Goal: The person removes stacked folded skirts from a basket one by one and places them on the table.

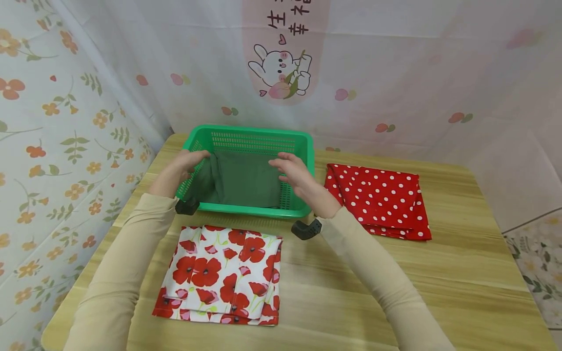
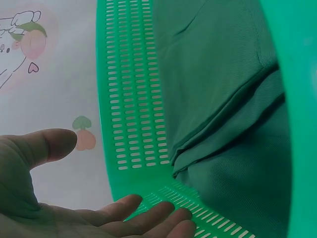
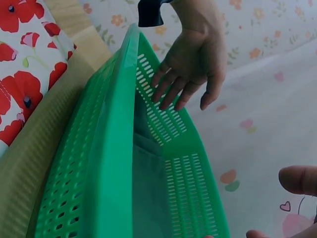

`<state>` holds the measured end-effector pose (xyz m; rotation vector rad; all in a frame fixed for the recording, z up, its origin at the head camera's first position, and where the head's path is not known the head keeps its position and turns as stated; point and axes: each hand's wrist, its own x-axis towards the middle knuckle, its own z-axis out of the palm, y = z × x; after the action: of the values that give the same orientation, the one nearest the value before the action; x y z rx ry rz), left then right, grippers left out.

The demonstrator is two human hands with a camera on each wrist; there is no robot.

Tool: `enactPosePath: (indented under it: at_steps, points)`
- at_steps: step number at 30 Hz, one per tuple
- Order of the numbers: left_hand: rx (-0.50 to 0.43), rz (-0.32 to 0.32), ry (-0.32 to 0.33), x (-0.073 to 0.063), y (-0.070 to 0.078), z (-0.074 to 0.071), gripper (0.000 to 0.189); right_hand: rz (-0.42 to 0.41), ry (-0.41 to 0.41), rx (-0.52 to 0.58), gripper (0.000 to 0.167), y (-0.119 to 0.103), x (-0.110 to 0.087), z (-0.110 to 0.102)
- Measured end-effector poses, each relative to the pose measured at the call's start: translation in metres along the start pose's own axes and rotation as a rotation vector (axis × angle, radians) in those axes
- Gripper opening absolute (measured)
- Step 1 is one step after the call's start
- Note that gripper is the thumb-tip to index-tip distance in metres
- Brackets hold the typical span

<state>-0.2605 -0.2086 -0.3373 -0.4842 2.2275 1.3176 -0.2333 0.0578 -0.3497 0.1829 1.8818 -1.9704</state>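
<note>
A green plastic basket (image 1: 250, 210) with slotted walls stands at the back of the table. Inside it lies a folded dark green cloth (image 1: 248, 178), its left part bunched into loose folds along the side. Over the basket's left end hovers my left hand (image 1: 177, 168), thumb spread away from the fingers in the left wrist view, holding nothing. My right hand (image 1: 300, 180) is over the right end, fingers loosely bent and pointing inward, with nothing in its grasp. In the right wrist view the left hand (image 3: 195, 62) shows relaxed fingers beside the slotted end wall.
In front of the basket lies a folded white cloth with red poppies (image 1: 228, 278). A folded red cloth with white dots (image 1: 377, 195) is to the right on the wooden table (image 1: 461, 273). Patterned curtains (image 1: 395, 73) hang behind and at the left.
</note>
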Motion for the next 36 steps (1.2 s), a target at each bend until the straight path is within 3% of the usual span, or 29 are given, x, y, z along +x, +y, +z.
enactPosePath:
  at_steps: [18,29,36]
  points:
    - [0.029,-0.036,-0.001,0.011,-0.001,-0.001,0.082,0.078,0.064,-0.05,0.065,0.002,0.016,0.004]
    - [0.042,-0.057,-0.052,0.015,0.003,0.005,0.082,0.123,0.099,-0.077,0.07,0.01,0.031,0.002]
    - [0.164,-0.081,-0.101,0.024,0.013,0.007,0.079,0.155,0.105,-0.08,0.07,0.011,0.039,0.003]
